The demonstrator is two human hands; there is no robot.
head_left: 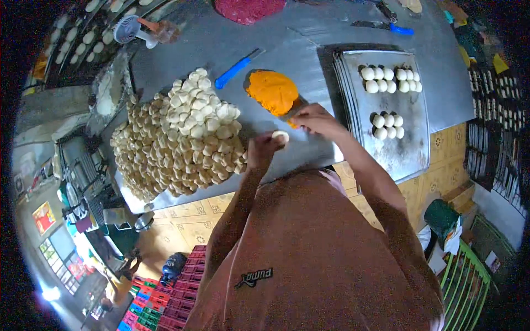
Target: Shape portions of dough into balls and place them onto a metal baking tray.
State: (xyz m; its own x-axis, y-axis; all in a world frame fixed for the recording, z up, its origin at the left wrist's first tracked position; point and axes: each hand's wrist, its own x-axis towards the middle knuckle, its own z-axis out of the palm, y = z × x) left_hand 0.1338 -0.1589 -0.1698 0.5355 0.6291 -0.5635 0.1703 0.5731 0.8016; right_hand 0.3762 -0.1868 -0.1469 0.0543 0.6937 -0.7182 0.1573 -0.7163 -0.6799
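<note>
My left hand is closed round a small flattened piece of pale dough, its face turned up. Just to the right and a little farther off, my right hand pinches a bit of orange filling at the near edge of a large orange mound of filling. To the left of my hands lies a broad heap of small dough pieces, paler at its far right part. A blue-handled scraper or knife rests between the heap and the orange mound.
A metal tray on a stack at the right bears three groups of white dough balls. A magenta mass lies at the table's far edge. At the far left is a small fan. Plastic crates stand on the floor.
</note>
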